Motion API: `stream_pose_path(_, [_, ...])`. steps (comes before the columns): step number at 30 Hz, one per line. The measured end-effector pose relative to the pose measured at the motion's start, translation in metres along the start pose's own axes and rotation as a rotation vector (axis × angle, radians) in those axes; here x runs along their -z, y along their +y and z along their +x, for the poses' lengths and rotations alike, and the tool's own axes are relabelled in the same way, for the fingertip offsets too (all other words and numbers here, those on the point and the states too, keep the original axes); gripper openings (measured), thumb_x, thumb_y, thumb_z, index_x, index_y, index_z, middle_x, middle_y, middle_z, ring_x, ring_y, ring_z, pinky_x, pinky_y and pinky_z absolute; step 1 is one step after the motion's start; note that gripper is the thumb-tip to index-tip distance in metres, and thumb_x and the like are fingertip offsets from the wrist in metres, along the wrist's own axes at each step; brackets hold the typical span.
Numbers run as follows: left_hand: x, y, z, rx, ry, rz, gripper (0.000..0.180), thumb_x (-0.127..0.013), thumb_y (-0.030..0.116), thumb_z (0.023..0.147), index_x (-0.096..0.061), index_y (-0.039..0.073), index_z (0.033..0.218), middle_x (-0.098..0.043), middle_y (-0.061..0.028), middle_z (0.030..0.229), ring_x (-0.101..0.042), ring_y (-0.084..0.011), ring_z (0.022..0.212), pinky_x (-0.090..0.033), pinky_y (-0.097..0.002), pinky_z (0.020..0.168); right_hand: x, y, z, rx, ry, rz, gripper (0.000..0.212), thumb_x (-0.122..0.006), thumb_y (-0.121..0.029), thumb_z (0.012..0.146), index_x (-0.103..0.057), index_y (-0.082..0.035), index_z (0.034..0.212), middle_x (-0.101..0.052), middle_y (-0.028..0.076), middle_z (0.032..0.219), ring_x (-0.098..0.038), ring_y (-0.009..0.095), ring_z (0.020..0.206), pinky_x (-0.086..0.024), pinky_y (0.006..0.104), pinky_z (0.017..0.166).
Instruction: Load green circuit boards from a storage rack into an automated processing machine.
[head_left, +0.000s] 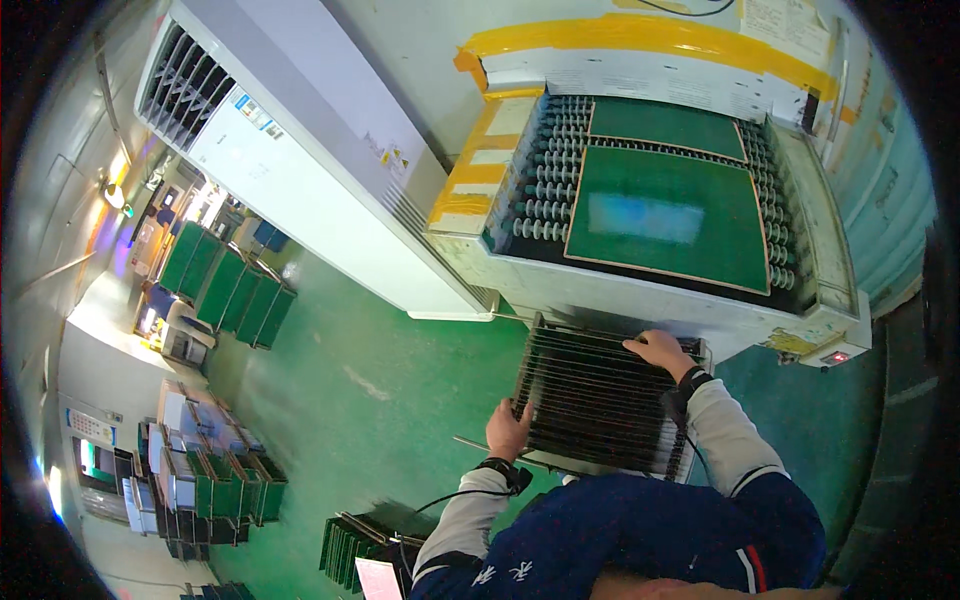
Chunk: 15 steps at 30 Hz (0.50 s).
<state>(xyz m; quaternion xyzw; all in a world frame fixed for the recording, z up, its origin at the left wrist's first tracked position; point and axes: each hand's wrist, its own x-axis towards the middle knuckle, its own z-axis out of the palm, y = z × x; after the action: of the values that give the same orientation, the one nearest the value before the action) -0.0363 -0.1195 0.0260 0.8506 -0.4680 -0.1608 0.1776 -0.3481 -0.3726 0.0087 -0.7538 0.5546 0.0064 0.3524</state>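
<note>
- As we looked down in the head view, we saw the black slotted rack (pixel 600 400) just in front of our body, below the near edge of the roller machine (pixel 620 290).
- We had our left hand (pixel 509 430) at the rack's left side, thumb and fingers pinching its edge.
- We had our right hand (pixel 662 352) on the rack's far part, near its right corner, fingers bent; we could not tell whether they pinched it or only rested there.
- We wore a dark band with a cord on each wrist.
- Beyond the rack, we saw a large green board (pixel 670 220) lying flat on the rollers, with another green board (pixel 665 128) behind it.
- To our left stood a tall white cabinet (pixel 330 200) with vents.
</note>
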Motion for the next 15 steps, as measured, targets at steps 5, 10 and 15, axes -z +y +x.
stream_pose_path(5, [0.000, 0.000, 0.000, 0.019, -0.013, -0.043, 0.065, -0.060, 0.061, 0.096, -0.062, -0.001, 0.116, -0.071, -0.0272, 0.101, -0.068, -0.0471, 0.094, -0.055, -0.0535, 0.080, 0.000, 0.000, -0.002, 0.020, -0.009, 0.028, 0.076, -0.061, -0.076, 0.087, -0.078, -0.006, 0.112, -0.075, 0.023, 0.107, -0.071, 0.041, 0.104, -0.055, 0.0508, 0.090])
stream_pose_path(10, [0.000, 0.001, 0.001, 0.031, -0.028, 0.047, 0.062, -0.062, 0.058, 0.096, -0.062, 0.001, 0.120, -0.072, -0.0230, 0.103, -0.069, -0.0431, 0.094, -0.056, -0.0514, 0.080, 0.004, -0.007, -0.002, -0.065, -0.030, -0.033, 0.072, -0.059, -0.074, 0.089, -0.079, -0.009, 0.112, -0.076, 0.020, 0.109, -0.070, 0.040, 0.106, -0.054, 0.0487, 0.091])
stream_pose_path(15, [-0.006, -0.006, 0.001, 0.016, -0.005, 0.044, 0.065, -0.060, 0.059, 0.096, -0.061, -0.001, 0.120, -0.071, -0.0250, 0.106, -0.069, -0.0448, 0.097, -0.056, -0.0521, 0.082, 0.006, -0.014, -0.007, -0.062, -0.040, -0.056, 0.069, -0.058, -0.073, 0.090, -0.079, -0.010, 0.111, -0.076, 0.019, 0.108, -0.070, 0.039, 0.106, -0.054, 0.0481, 0.091])
